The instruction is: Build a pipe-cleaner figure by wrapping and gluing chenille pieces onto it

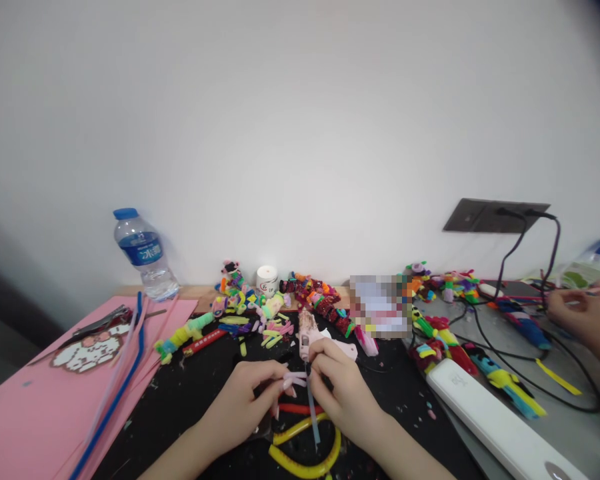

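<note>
On the black mat (190, 393), left hand (247, 393) and right hand (340, 387) pinch a pale pipe cleaner (313, 407) hanging lengthwise toward the person.

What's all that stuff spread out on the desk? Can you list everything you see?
water bottle: one, clear with blue cap, back left by the wall
foam sheets: a stack, pink, left
long stems: a few, blue and pale, lying on the foam sheets
small jar: one, white, at the back
fuzzy craft figures: many, multicoloured, across the back
glue gun: one, pink, behind the hands
yellow loop: one, near front edge
long white box: one, right
wall socket: one, dark, with black cables
another person's hands: far right
left hand, right hand: both pinching a pale strip
</note>
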The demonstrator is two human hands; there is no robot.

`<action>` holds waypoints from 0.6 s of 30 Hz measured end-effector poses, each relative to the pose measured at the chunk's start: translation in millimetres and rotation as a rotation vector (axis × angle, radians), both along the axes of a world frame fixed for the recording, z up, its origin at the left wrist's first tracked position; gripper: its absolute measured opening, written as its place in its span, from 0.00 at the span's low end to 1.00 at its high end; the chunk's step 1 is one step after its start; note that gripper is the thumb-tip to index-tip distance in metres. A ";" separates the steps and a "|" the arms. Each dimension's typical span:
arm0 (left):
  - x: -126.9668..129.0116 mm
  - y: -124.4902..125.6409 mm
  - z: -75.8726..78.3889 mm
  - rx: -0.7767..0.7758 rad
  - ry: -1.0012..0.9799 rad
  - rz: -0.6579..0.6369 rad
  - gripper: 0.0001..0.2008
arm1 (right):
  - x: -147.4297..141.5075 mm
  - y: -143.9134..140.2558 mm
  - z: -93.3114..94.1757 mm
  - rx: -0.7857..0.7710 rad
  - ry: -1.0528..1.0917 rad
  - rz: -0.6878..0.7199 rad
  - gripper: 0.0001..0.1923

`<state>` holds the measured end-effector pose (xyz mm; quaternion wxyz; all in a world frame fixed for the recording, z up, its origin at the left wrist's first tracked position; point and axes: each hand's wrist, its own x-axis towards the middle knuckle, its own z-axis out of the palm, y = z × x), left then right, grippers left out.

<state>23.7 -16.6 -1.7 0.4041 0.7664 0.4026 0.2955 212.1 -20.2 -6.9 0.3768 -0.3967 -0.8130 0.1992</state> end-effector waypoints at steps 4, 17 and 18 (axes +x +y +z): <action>0.7 -0.1 -1.2 -0.066 0.019 -0.041 0.13 | 1.0 0.9 -2.3 0.023 0.031 -0.011 0.08; -2.9 3.3 -1.2 -0.033 0.030 -0.044 0.09 | 3.4 2.9 -3.9 0.056 0.026 -0.041 0.09; -3.6 3.5 -1.2 -0.016 0.039 -0.037 0.09 | 3.4 2.7 -3.7 0.058 0.026 -0.042 0.09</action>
